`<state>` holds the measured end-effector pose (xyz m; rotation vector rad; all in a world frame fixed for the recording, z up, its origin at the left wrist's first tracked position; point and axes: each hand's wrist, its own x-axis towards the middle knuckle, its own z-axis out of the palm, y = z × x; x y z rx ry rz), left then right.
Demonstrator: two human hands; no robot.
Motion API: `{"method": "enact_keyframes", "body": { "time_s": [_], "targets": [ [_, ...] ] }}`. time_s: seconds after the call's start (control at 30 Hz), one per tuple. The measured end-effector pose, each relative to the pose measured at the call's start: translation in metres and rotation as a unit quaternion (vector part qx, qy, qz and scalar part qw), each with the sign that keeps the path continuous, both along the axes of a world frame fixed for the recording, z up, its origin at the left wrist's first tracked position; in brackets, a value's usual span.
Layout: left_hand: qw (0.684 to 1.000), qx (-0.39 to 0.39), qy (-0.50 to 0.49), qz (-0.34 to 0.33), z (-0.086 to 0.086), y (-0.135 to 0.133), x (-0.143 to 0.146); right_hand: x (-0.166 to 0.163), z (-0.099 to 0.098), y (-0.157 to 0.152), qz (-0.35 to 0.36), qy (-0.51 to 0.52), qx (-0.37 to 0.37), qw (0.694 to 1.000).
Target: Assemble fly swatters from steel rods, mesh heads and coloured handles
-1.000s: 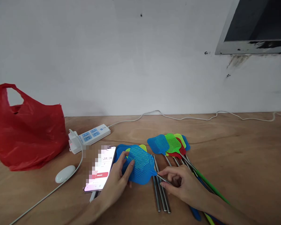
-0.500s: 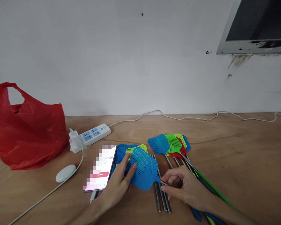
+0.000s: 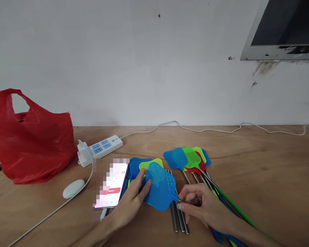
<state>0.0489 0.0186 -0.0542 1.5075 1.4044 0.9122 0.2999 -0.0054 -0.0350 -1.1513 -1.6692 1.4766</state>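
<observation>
My left hand (image 3: 132,199) is closed on the edge of a blue perforated fly swatter head (image 3: 161,190), thumb on top. My right hand (image 3: 201,204) pinches a thin metal rod at the neck of that head; most of the rod is hidden by the fingers. Beneath and behind the held head lie more loose swatter heads (image 3: 137,166), blue and yellow. Several bare metal rods (image 3: 179,219) rest between my hands. Beyond my right hand is a fanned group of swatters (image 3: 192,157) in blue, green, yellow and red, their handles passing partly under my right forearm.
A lit phone (image 3: 114,181) stands tilted left of my left hand, with a cable at its lower end. Farther left are a white power strip (image 3: 108,146), a white oval device (image 3: 73,188) and a red plastic bag (image 3: 36,140). A white cord (image 3: 206,131) runs along the wall.
Both hands keep their hold, and the blue head stays nearly in place. Less of the rod shows between the neck and my right fingers. The view has shifted slightly.
</observation>
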Motion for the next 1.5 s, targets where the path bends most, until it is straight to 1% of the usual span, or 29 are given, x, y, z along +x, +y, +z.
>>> {"method": "enact_keyframes", "body": {
  "time_s": [0.07,0.13,0.23,0.3,0.37,0.47,0.57,0.67,0.73,0.83,0.9,0.97,1.07,1.2,1.33,1.43,1.5],
  "targets": [
    [1.0,-0.006,-0.005,0.002,0.001,0.001,0.001,0.0,0.003,-0.001,-0.002,0.002,0.0,1.0],
    [1.0,-0.001,-0.014,0.002,0.006,0.0,0.005,0.0,0.004,0.0,-0.012,0.005,-0.003,1.0],
    [0.998,0.041,-0.045,-0.024,0.018,-0.001,0.012,0.001,0.001,0.003,-0.017,0.004,-0.012,1.0],
    [0.994,0.069,-0.078,-0.032,0.024,-0.001,0.015,0.002,-0.001,0.007,-0.04,0.016,-0.01,0.999],
    [0.992,0.075,-0.1,-0.022,0.026,0.0,0.016,0.004,-0.002,0.011,-0.097,0.045,0.012,0.994],
    [0.993,0.072,-0.088,-0.012,0.023,0.003,0.015,0.008,-0.001,0.018,-0.184,0.069,0.067,0.978],
    [0.994,0.078,-0.062,-0.037,0.019,0.004,0.014,0.014,-0.004,0.027,-0.218,0.047,0.109,0.969],
    [0.993,0.078,-0.042,-0.075,0.017,0.002,0.014,0.021,-0.014,0.035,-0.229,-0.013,0.166,0.959],
    [0.992,0.081,-0.021,-0.096,0.018,0.0,0.015,0.026,-0.023,0.039,-0.233,-0.068,0.231,0.942],
    [0.986,0.109,0.045,-0.121,0.021,-0.004,0.016,0.03,-0.031,0.041,-0.23,-0.175,0.325,0.9],
    [0.974,0.148,0.101,-0.142,0.023,-0.006,0.016,0.031,-0.032,0.04,-0.224,-0.249,0.356,0.873],
    [0.959,0.179,0.14,-0.168,0.023,-0.009,0.017,0.032,-0.031,0.039,-0.217,-0.307,0.37,0.85],
    [0.951,0.193,0.157,-0.186,0.023,-0.012,0.017,0.032,-0.029,0.037,-0.213,-0.365,0.391,0.818],
    [0.946,0.207,0.178,-0.175,0.021,-0.012,0.017,0.033,-0.028,0.037,-0.218,-0.401,0.412,0.789],
    [0.933,0.245,0.22,-0.144,0.019,-0.009,0.015,0.037,-0.025,0.039,-0.235,-0.415,0.434,0.764],
    [0.916,0.272,0.274,-0.11,0.013,-0.006,0.013,0.04,-0.022,0.041,-0.243,-0.434,0.435,0.751],
    [0.898,0.288,0.32,-0.091,0.007,-0.004,0.011,0.041,-0.021,0.041,-0.235,-0.443,0.433,0.749]
  ]
}}
